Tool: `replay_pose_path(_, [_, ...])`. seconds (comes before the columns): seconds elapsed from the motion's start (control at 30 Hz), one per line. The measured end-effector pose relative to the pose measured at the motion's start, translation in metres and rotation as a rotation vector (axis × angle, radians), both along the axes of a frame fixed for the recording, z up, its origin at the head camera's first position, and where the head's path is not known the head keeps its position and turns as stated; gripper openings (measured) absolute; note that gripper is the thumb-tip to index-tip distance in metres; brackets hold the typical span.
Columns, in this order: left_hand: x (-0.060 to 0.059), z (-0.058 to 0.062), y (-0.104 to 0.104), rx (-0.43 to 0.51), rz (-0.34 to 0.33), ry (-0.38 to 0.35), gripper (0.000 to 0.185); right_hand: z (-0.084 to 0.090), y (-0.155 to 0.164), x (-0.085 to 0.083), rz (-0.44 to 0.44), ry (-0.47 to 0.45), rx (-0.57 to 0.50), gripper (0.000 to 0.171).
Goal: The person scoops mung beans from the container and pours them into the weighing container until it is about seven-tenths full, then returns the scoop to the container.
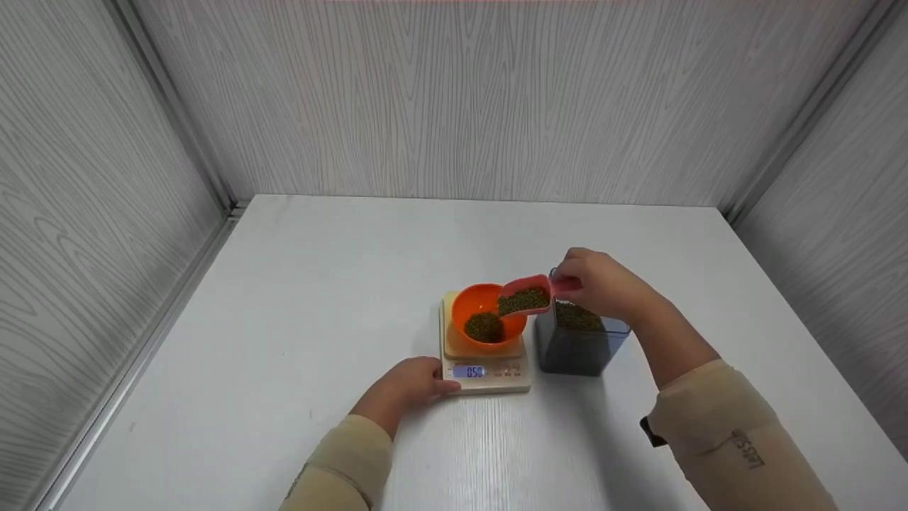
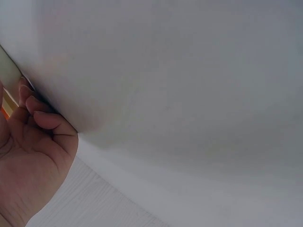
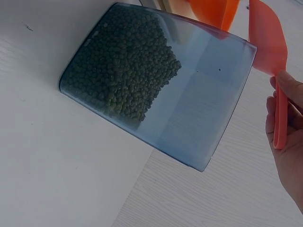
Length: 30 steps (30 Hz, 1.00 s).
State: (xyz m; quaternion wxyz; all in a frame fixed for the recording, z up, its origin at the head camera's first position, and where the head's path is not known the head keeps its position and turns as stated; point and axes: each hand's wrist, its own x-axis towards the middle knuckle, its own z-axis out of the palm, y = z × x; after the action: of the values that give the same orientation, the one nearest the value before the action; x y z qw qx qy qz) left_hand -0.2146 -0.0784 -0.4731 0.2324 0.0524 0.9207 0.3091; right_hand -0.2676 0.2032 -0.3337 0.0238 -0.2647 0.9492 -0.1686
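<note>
My right hand grips the handle of a pink-red scoop, tilted over the right rim of an orange bowl. Green mung beans fill the scoop, and a small heap of the beans lies in the bowl. That bowl stands on a cream kitchen scale, whose lit display seems to read 0.50. At the scale's front left corner, my left hand holds its edge with the thumb on top. The left wrist view shows the curled fingers against the scale's side.
A clear bluish container, partly filled with mung beans, stands just right of the scale, beneath my right hand. The white tabletop is bounded by pale wood-grain panels at the back and both sides.
</note>
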Motion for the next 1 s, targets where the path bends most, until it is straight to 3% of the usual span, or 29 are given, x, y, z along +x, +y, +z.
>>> replay_pose_path(1.0, [-0.0004,0.0006,-0.0001,0.002,0.029,-0.016,0.03,0.0059,-0.0077,-0.0002,0.026,0.039,0.042,0.01])
